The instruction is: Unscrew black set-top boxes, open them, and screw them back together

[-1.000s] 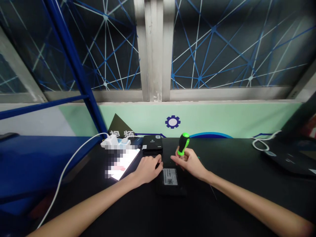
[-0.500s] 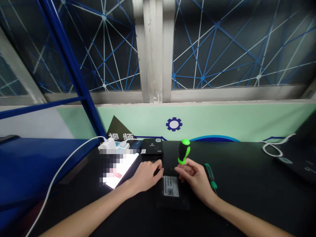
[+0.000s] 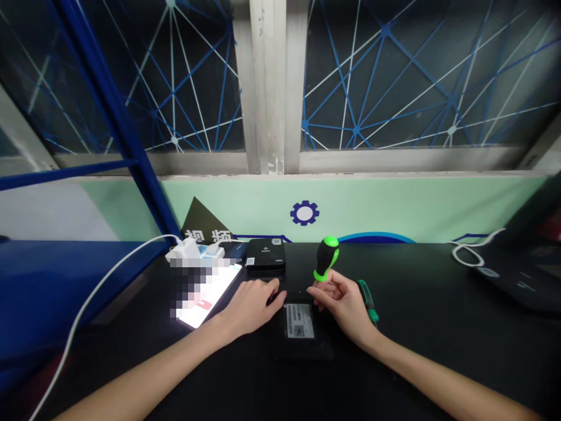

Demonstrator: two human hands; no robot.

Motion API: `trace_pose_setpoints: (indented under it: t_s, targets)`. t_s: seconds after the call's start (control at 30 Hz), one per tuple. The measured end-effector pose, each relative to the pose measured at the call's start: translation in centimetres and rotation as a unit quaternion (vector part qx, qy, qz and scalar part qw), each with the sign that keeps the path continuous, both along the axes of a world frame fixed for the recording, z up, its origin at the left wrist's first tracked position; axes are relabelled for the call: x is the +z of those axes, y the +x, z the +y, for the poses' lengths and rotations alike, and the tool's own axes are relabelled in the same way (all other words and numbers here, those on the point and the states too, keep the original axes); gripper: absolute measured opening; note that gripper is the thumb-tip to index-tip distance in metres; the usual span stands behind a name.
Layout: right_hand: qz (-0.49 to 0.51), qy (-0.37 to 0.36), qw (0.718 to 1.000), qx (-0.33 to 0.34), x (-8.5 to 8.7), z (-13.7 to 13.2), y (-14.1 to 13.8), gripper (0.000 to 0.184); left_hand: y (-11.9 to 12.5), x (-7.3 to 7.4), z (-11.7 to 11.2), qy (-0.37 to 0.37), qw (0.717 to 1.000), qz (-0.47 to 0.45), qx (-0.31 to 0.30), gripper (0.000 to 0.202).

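Note:
A flat black box (image 3: 303,351) lies on the table with a white printed label (image 3: 300,321) facing up. My left hand (image 3: 254,304) is at its far left corner, thumb and curled fingers pressed around the edge. A screwdriver with a black and bright green handle (image 3: 326,257) stands nearly upright above the far right part of the box. My right hand (image 3: 339,301) pinches it just below the handle. Its tip is hidden behind the fingers. A second, green-handled screwdriver (image 3: 367,301) lies on the table just right of my right hand.
Left of my left hand lies a lit phone (image 3: 208,298), partly pixelated. Behind it sit a white power strip (image 3: 173,257) with a plugged-in charger and a second black box (image 3: 265,255). A white cable (image 3: 83,304) runs down the left. Another dark device (image 3: 517,286) lies at the right.
The whole view has shifted slightly, so everything appears a little higher and further left. Both hands keep their places at the box, and the screwdriver stays upright in my right fingers.

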State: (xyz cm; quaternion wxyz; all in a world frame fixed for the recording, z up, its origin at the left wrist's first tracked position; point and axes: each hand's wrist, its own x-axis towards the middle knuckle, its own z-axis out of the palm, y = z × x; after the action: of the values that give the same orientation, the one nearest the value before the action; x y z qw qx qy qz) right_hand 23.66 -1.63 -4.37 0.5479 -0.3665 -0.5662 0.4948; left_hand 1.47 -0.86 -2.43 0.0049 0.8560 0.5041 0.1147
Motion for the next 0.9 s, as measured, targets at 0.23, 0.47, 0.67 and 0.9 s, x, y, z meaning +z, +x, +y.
trace_pose_setpoints:
  t_s: [0.23,0.47,0.67,0.9]
  targets:
    - [-0.013,0.007,1.000,-0.023,0.29,0.05,-0.11,0.039,-0.13,-0.05,0.01,-0.009,1.000,0.001,-0.001,0.047]
    - [-0.016,0.015,0.999,-0.025,0.31,-0.04,-0.09,0.040,-0.14,0.03,-0.03,-0.025,1.000,-0.010,-0.005,0.054]
    - [-0.005,0.014,1.000,-0.015,0.05,0.14,0.02,0.036,-0.16,-0.11,0.07,-0.022,1.000,-0.002,-0.011,0.055]
    - [-0.059,0.044,0.997,0.002,0.07,-0.09,0.30,0.030,-0.15,0.06,-0.12,-0.022,1.000,-0.003,-0.004,0.053]
